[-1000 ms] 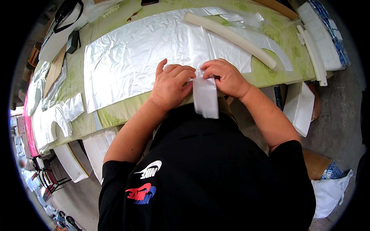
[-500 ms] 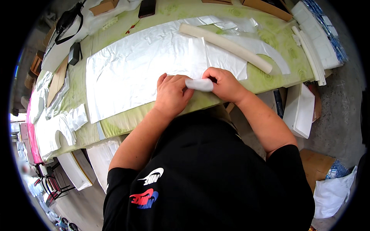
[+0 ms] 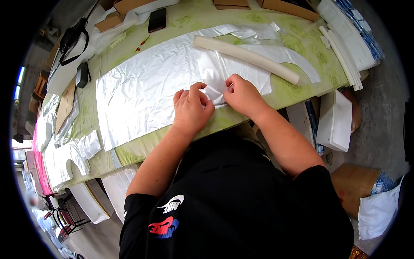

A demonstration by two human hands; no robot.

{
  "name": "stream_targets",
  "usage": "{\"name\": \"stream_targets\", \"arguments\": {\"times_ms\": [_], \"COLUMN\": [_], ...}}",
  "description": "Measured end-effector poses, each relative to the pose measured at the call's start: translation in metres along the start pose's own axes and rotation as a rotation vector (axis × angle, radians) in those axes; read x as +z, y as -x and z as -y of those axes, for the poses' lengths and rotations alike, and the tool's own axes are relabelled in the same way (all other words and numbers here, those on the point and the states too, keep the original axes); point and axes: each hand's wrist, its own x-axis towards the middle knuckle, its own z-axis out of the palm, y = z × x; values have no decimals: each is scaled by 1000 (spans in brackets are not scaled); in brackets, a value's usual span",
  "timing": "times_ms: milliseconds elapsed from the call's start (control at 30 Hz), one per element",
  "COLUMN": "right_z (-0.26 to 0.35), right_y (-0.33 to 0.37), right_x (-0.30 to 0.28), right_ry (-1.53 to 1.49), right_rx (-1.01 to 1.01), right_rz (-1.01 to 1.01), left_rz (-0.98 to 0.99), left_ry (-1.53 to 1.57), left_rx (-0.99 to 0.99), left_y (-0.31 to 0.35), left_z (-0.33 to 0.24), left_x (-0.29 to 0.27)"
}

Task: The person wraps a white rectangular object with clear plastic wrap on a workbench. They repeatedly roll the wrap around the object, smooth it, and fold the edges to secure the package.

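1. The silvery sheet (image 3: 142, 93) lies flat and creased along the middle of the worktop (image 3: 321, 56), its lower side close to the near edge; the hands cover part of that side.
2. The left hand (image 3: 189, 111) is over the sheet's near side, fingers loosely curled, thumb angled inward. Some fingertips are out of sight, so I cannot tell whether it pinches anything.
3. The right hand (image 3: 245, 96) is just beside it, fingers bent inward, touching the folded strip (image 3: 211, 75). Its grip is hidden, so a pinch cannot be confirmed.
4. The strip's lower end runs between the hands, partly covered.
5. A pale tube (image 3: 246, 59) slants across the sheet, hiding what lies beneath.
6. Cartons (image 3: 290, 8) at the worktop's far edge are cut off by the view.
7. Toward the left end, white cut pieces (image 3: 64, 160) overlap; their number is unclear.
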Motion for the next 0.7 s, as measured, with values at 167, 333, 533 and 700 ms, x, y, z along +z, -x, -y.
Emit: {"name": "stream_targets", "arguments": {"times_ms": [167,333,533,700], "right_z": [-1,6,-10,-22], "right_y": [-3,3,35,90], "right_x": [1,0,-6,-21], "right_ry": [54,21,-152,-354], "right_rx": [-10,6,4,9], "right_rz": [31,6,121,228], "left_rz": [85,361,415,489], "left_ry": [-153,-295,-294,-251], "left_rx": [307,280,375,440], "left_y": [-12,-22,-10,9], "left_z": [-5,-11,-14,-21], "left_x": [-3,-6,-18,-21]}}
